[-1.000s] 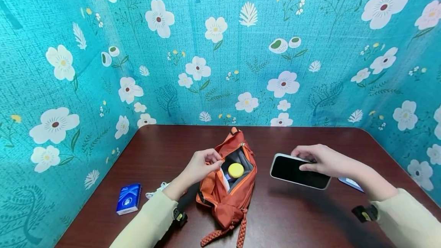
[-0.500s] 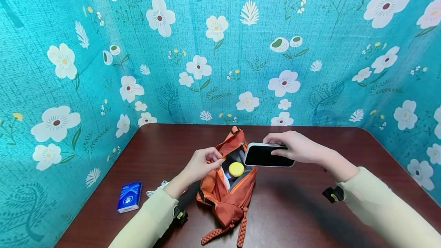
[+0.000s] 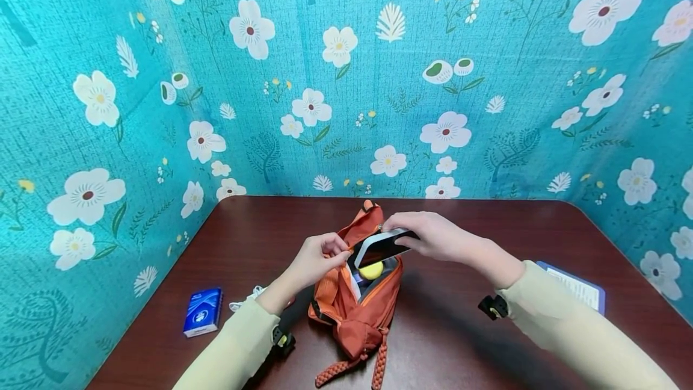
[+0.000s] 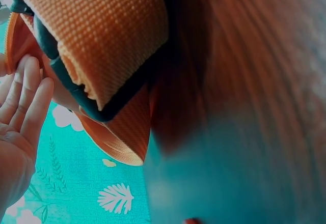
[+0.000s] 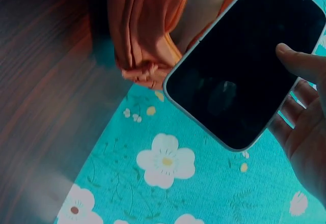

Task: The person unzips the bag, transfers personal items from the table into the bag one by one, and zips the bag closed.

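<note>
Head view: pale-rimmed rectangular phone (image 3: 381, 249) over an open orange-red fabric bag (image 3: 375, 315)

We see the right hand (image 3: 430, 236) pinching the phone, its long axis slanting down leftward toward the left hand (image 3: 316, 260), which pinches the bag's left rim. Glossy black screen, rounded corners. The bag's upper end lies near the far edge of the tabletop (image 3: 260, 224).

Left hand (image 3: 318, 259) pinches edge of orange bag (image 3: 361, 337); right hand (image 3: 429, 237) holds tilted phone (image 3: 381, 250) at opening, partly hiding yellow disc (image 3: 372, 271). Blue packet (image 3: 203, 312) on table (image 3: 260, 224).

Gap between orange bag (image 3: 379, 312) and blue-edged card (image 3: 578, 286), phone (image 3: 380, 249) partly blocking bag's mouth
</note>
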{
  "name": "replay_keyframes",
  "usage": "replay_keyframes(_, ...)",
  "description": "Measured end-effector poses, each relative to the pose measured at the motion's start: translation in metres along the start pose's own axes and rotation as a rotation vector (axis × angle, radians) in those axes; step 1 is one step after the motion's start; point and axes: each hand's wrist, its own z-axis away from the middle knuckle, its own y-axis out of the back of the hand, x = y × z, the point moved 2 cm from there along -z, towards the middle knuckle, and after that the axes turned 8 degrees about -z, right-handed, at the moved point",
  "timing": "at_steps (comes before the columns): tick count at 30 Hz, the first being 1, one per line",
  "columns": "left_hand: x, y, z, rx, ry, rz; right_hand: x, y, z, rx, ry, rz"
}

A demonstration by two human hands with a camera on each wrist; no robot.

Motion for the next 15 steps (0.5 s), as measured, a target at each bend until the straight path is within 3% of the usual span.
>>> replay_keyframes(15,0.004,0.005,0.000,0.005,0.019,-0.037,-0.008,-0.028,-0.021,-0.007,0.069,-0.197)
